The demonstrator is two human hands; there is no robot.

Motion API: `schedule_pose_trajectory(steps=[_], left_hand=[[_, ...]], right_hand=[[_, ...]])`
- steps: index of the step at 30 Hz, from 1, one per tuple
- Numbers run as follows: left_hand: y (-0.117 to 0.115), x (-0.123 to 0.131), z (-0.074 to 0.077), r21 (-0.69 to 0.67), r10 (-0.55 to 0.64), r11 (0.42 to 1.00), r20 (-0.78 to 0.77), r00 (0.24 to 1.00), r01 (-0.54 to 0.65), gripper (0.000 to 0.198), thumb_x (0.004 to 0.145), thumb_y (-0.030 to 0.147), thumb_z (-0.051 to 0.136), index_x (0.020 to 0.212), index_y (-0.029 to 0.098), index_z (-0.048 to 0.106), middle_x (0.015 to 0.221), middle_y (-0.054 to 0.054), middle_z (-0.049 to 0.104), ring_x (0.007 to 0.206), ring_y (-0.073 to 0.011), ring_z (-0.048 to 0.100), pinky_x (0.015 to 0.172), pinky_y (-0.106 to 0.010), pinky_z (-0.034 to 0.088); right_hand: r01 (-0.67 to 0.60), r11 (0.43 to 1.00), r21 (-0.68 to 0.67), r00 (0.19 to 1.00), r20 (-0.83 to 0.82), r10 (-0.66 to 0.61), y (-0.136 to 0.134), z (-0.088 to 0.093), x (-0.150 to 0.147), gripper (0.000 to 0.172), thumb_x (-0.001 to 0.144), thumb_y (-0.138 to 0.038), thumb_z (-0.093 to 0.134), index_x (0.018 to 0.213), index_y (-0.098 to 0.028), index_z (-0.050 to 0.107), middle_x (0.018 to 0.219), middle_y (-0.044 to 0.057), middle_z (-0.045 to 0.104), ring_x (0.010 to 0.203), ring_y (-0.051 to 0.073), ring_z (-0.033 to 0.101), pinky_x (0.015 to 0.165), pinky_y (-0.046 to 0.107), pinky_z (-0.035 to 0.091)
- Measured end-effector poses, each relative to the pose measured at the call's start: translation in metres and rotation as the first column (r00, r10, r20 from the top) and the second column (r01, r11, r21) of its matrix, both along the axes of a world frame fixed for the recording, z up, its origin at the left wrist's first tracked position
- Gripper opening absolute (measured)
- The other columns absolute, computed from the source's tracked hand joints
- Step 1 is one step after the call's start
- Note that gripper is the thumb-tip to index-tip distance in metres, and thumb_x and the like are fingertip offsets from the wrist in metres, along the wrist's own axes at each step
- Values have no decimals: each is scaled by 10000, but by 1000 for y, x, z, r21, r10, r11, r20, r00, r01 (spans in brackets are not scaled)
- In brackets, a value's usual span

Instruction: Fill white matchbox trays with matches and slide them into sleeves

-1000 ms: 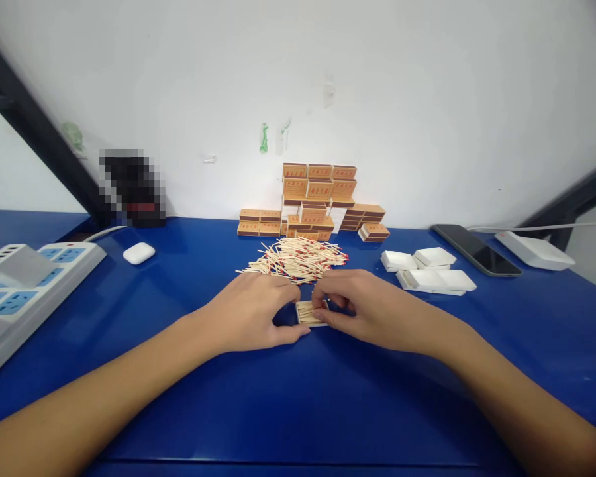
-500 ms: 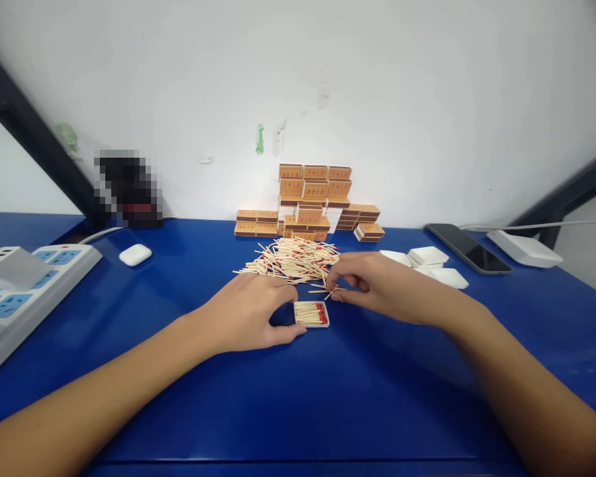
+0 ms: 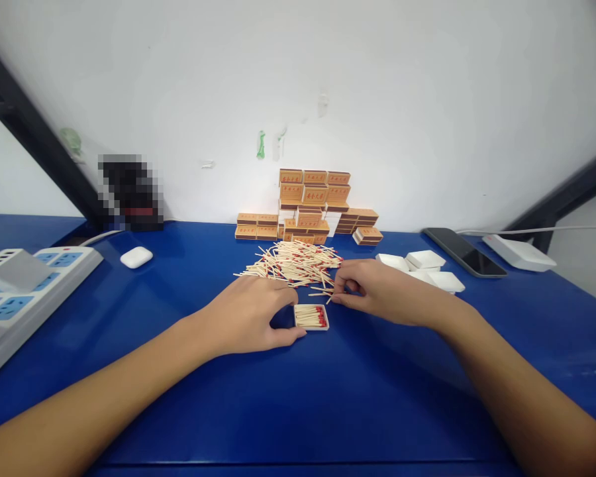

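Observation:
A small white matchbox tray [image 3: 311, 328] lies on the blue table, filled with red-tipped matches [image 3: 308, 316] lying lengthwise, heads to the right. My left hand [image 3: 253, 315] grips its left end between thumb and index finger. Just behind it spreads a loose heap of matches [image 3: 293, 262]. At the heap's right front, my right hand [image 3: 360, 285] is closed in a pinch at a few stray matches [image 3: 322, 291]; at least one match end shows by the fingertips, though how many it holds is hidden.
Orange matchboxes [image 3: 315, 193] are stacked against the wall. White empty trays [image 3: 424, 260] and a phone [image 3: 464, 252] lie to the right, with a white device [image 3: 519, 252] beyond. On the left are a white earbud case [image 3: 136, 257] and a power strip [image 3: 44, 291].
The view has shifted slightly. My left hand stays on the tray, and my right hand keeps its pinch at the stray matches with little visible movement.

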State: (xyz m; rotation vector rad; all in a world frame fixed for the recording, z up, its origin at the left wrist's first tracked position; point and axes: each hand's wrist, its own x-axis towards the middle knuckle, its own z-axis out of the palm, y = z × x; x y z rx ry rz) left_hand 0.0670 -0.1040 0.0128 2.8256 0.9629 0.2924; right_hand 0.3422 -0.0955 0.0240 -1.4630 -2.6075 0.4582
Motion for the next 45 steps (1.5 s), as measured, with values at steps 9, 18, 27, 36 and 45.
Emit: schedule_pose_trajectory(steps=[9, 18, 27, 36, 45], left_hand=[[0, -1, 0, -4, -4, 1000, 4, 1000, 4, 299, 949, 500, 666, 978, 207, 719, 924, -14, 751, 811, -206, 701, 642, -320, 424], [0, -2, -3, 7, -13, 1000, 6, 1000, 13, 327, 955, 512, 660, 1015, 199, 733, 918, -24, 751, 811, -214, 701, 661, -332, 447], [0, -1, -2, 21, -13, 1000, 4, 1000, 13, 321, 954, 507, 660, 990, 196, 733, 901, -29, 751, 798, -210, 700, 649, -318, 441], [0, 0, -2, 16, -18, 1000, 8, 1000, 17, 312, 948, 499, 676, 971, 192, 727, 909, -36, 751, 829, -223, 715, 679, -329, 476], [-2, 1, -3, 7, -20, 1000, 6, 1000, 20, 309, 946, 487, 683, 989, 183, 725, 891, -30, 744, 810, -228, 714, 687, -343, 487]], right_hand=[[24, 995, 97, 999, 29, -27, 8, 9, 16, 232, 991, -373, 586, 826, -222, 645, 832, 31, 635, 729, 179, 532, 640, 321, 353], [-11, 998, 68, 999, 46, 7, 5, 3, 8, 167, 969, -345, 622, 870, -216, 659, 854, 39, 635, 750, 183, 541, 662, 315, 363], [0, 999, 45, 999, 44, -2, 5, 1, 12, 196, 973, -364, 610, 847, -217, 632, 859, 34, 647, 726, 173, 528, 652, 312, 367], [-121, 991, 57, 980, -152, 128, -17, 15, -20, 137, 954, -279, 630, 838, -217, 666, 783, 4, 622, 702, 153, 530, 635, 291, 354], [-133, 987, 93, 989, -58, 138, -31, -1, -36, 56, 958, -167, 632, 911, -199, 632, 976, 40, 687, 760, 159, 599, 663, 292, 389]])
